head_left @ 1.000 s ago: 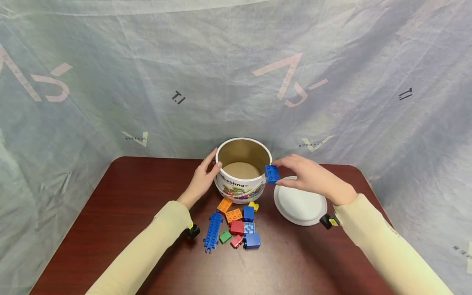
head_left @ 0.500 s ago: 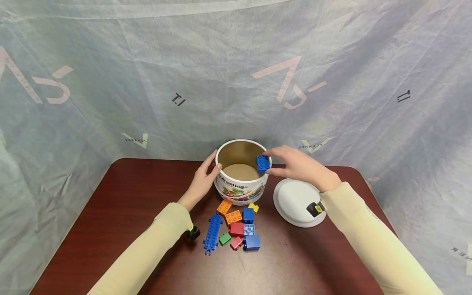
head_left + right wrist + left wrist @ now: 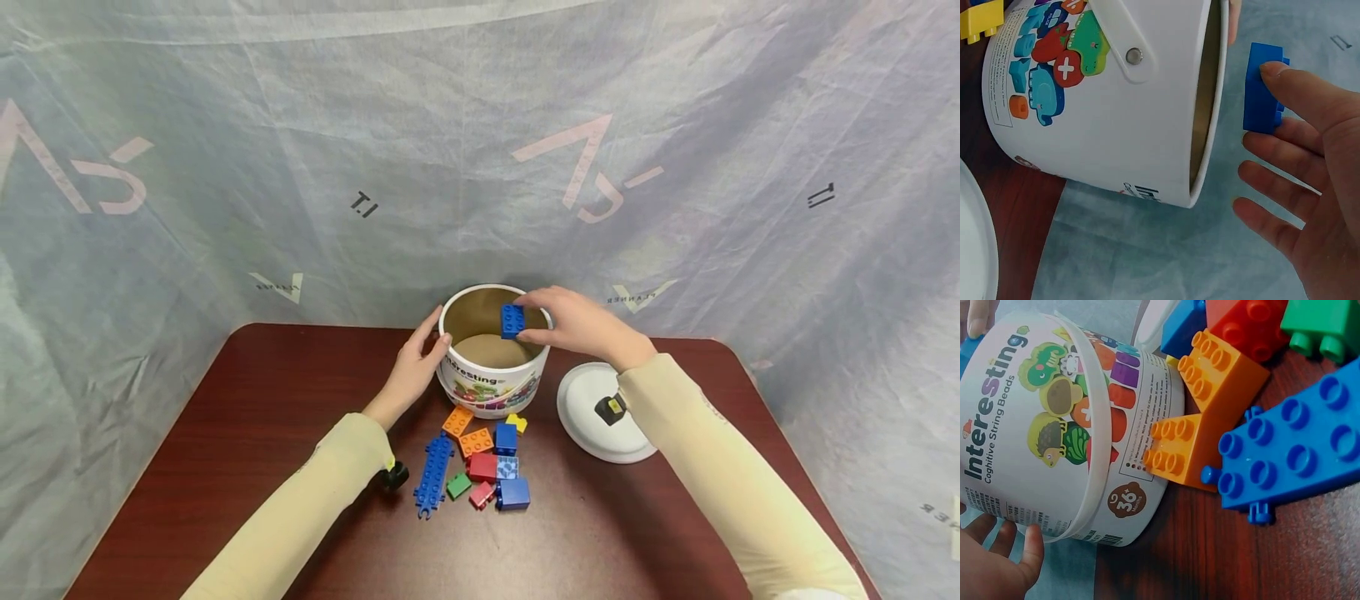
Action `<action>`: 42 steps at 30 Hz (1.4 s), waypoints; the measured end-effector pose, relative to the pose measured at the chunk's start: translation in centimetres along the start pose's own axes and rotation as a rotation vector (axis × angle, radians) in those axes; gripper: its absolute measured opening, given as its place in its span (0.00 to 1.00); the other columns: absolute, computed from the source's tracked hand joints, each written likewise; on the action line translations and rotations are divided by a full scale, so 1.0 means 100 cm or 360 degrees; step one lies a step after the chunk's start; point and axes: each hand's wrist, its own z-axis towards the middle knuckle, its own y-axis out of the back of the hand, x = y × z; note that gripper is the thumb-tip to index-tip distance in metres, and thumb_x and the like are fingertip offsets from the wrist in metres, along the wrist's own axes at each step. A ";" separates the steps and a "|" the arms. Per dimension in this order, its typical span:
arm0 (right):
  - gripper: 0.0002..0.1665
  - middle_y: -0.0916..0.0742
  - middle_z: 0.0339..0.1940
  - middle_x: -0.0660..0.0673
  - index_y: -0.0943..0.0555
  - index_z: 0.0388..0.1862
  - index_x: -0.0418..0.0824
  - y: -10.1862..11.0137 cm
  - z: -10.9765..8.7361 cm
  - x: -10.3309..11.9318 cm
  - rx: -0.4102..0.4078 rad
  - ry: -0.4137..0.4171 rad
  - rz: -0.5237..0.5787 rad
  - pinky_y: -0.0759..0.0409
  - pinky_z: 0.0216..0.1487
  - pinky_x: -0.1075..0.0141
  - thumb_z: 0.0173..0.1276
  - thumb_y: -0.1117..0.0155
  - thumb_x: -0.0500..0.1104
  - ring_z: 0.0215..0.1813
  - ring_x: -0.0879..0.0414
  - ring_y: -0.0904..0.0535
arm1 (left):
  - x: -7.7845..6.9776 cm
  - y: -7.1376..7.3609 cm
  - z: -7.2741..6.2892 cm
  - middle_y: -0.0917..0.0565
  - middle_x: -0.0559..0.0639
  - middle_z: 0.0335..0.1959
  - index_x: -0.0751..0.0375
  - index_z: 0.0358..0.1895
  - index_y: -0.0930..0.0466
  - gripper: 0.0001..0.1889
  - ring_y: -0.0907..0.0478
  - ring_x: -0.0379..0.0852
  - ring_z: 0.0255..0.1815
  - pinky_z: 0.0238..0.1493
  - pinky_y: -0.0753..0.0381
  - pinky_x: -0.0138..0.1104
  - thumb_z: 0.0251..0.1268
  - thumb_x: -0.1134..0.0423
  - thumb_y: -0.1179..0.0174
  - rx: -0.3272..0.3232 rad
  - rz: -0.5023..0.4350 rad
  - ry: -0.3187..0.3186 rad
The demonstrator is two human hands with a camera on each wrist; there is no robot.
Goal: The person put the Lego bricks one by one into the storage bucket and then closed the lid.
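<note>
A white bucket [image 3: 491, 379] with printed pictures stands upright near the table's far edge, its top uncovered. My left hand [image 3: 408, 367] rests against the bucket's left side, with thumb and fingers spread along the outer wall near the rim. In the left wrist view its fingertips [image 3: 1033, 540] touch the printed wall. Between thumb and fingers, my right hand [image 3: 573, 321] pinches a blue toy brick [image 3: 513, 321] over the bucket's mouth. From the right wrist view, that brick [image 3: 1264, 87] is apart from the rim, and the other fingers are spread.
In front of the bucket lie two orange bricks [image 3: 476, 442], a long blue wheeled base [image 3: 433, 475], a green brick [image 3: 458, 485], a yellow piece [image 3: 517, 423], and several red and blue bricks [image 3: 513, 493]. A white lid [image 3: 592, 408] lies right of the bucket. Grey cloth [image 3: 450, 167] hangs behind.
My right hand has carried the blue brick leftward and slightly away from me, from beside the bucket's right rim to over its opening. The left hand has stayed in place.
</note>
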 end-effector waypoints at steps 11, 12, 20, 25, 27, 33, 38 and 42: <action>0.31 0.14 0.61 0.38 0.19 0.67 0.35 -0.019 0.019 -0.007 0.0095 -0.0058 -0.0079 0.22 0.65 0.48 0.71 0.27 0.50 0.62 0.42 0.20 | -0.005 0.001 -0.001 0.38 0.55 0.82 0.55 0.83 0.40 0.31 0.39 0.57 0.80 0.78 0.38 0.54 0.82 0.58 0.45 -0.0020 0.0026 -0.0002; 0.31 0.14 0.61 0.38 0.19 0.66 0.35 -0.021 0.021 -0.007 0.0101 -0.0055 -0.0089 0.22 0.65 0.48 0.71 0.27 0.50 0.61 0.42 0.19 | -0.005 0.001 -0.001 0.38 0.55 0.82 0.55 0.83 0.40 0.31 0.39 0.57 0.81 0.78 0.39 0.54 0.82 0.58 0.45 -0.0021 0.0027 -0.0003; 0.30 0.13 0.58 0.38 0.18 0.63 0.33 -0.033 0.027 -0.008 0.0140 -0.0021 -0.0110 0.20 0.63 0.51 0.70 0.26 0.50 0.58 0.43 0.17 | -0.002 -0.001 -0.001 0.39 0.55 0.83 0.53 0.84 0.42 0.32 0.39 0.57 0.81 0.77 0.37 0.54 0.83 0.57 0.46 0.0010 0.0026 0.0018; 0.29 0.13 0.56 0.38 0.18 0.62 0.33 -0.038 0.032 -0.007 0.0170 -0.0017 -0.0129 0.19 0.61 0.52 0.71 0.26 0.50 0.55 0.45 0.17 | -0.004 -0.002 -0.002 0.39 0.53 0.83 0.52 0.84 0.42 0.32 0.43 0.54 0.82 0.78 0.38 0.53 0.83 0.57 0.46 -0.0001 0.0020 0.0028; 0.29 0.12 0.56 0.37 0.18 0.62 0.33 -0.039 0.034 -0.006 0.0176 -0.0009 -0.0134 0.19 0.61 0.52 0.71 0.27 0.50 0.55 0.45 0.17 | -0.004 -0.002 -0.002 0.40 0.53 0.83 0.51 0.84 0.43 0.32 0.44 0.54 0.83 0.78 0.38 0.53 0.83 0.57 0.46 -0.0004 0.0023 0.0018; 0.28 0.12 0.55 0.38 0.17 0.61 0.33 -0.043 0.037 -0.006 0.0194 -0.0009 -0.0125 0.20 0.61 0.51 0.71 0.27 0.49 0.57 0.42 0.17 | -0.003 -0.003 -0.001 0.40 0.52 0.83 0.50 0.84 0.43 0.31 0.46 0.53 0.84 0.79 0.41 0.54 0.84 0.56 0.47 -0.0017 0.0028 -0.0006; 0.28 0.12 0.55 0.40 0.17 0.62 0.34 -0.045 0.038 -0.006 0.0212 -0.0034 -0.0139 0.19 0.61 0.52 0.71 0.26 0.51 0.57 0.44 0.17 | -0.002 -0.003 -0.002 0.39 0.54 0.83 0.53 0.83 0.41 0.31 0.45 0.55 0.83 0.79 0.41 0.57 0.83 0.56 0.46 -0.0028 0.0008 -0.0021; 0.26 0.12 0.54 0.40 0.16 0.60 0.35 -0.047 0.037 -0.007 0.0203 -0.0034 -0.0133 0.19 0.61 0.53 0.70 0.26 0.50 0.56 0.45 0.16 | -0.002 -0.003 -0.003 0.39 0.53 0.83 0.52 0.84 0.41 0.31 0.45 0.54 0.83 0.79 0.41 0.55 0.83 0.57 0.46 -0.0025 0.0031 -0.0016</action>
